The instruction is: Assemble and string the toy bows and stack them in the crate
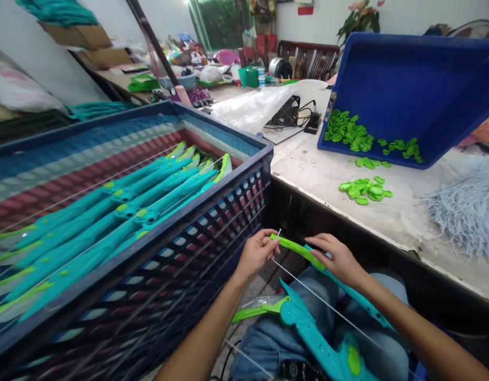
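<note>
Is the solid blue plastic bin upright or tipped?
Tipped: the blue plastic bin opens toward the camera, green plastic pieces gathered low inside.

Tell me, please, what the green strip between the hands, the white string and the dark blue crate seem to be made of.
Green strip: likely plastic, from its smooth, evenly coloured surface. White string: apparently cord, thin and matte-looking; its fibre is unclear. Dark blue crate: probably moulded plastic, rather dull, judging by its regular latticed side.
</note>
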Demonstrator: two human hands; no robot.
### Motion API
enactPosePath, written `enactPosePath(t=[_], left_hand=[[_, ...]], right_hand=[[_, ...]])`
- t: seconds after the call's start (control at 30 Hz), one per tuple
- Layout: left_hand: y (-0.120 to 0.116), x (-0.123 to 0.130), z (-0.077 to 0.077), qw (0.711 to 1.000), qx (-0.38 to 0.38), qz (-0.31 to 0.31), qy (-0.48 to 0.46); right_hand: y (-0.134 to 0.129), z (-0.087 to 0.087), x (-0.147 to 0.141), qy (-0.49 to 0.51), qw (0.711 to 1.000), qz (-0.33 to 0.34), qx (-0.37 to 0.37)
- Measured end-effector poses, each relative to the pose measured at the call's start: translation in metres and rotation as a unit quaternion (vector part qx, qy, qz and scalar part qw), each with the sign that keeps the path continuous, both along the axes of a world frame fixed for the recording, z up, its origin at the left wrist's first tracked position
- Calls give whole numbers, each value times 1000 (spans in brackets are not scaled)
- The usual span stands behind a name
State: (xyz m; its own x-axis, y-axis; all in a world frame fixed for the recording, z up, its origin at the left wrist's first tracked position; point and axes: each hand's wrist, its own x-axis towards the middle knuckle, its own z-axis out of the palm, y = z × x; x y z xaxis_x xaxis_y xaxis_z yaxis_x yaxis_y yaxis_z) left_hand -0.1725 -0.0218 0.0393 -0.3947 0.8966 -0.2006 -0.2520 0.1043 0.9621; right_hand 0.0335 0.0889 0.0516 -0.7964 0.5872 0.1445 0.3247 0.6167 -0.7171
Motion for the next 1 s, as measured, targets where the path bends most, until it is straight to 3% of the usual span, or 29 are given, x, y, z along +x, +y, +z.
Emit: enactPosePath(t=[0.1, 0.2, 0.43, 0.57, 0.63, 0.73, 0.8, 0.87, 1.0], left_hand=[[-6, 2, 1, 1000, 5, -6, -4], [-10, 1, 0, 1000, 3, -2, -7], [-11, 3, -2, 998, 13, 11, -57], [-9, 5, -15, 998, -2, 10, -64], [-8, 7, -23, 999, -28, 12, -26], [-5, 11, -31, 990, -40, 54, 121], [-2, 14, -29, 973, -4, 90, 211], [1, 18, -24, 964, 35, 106, 243], [4, 21, -15, 959, 76, 95, 257]], right_hand=[[4, 6, -63, 50, 996, 49, -56], [4, 4, -93, 49, 991, 61, -107], [11, 1, -84, 4, 991, 76, -109], [10, 3, -86, -16, 994, 67, -86], [6, 4, -88, -12, 995, 80, -56], [5, 3, -89, 12, 996, 87, -6], [16, 2, -88, 25, 998, 56, 9], [38, 2, -85, 28, 999, 1, 18], [85, 15, -77, 72, 977, -201, 20]])
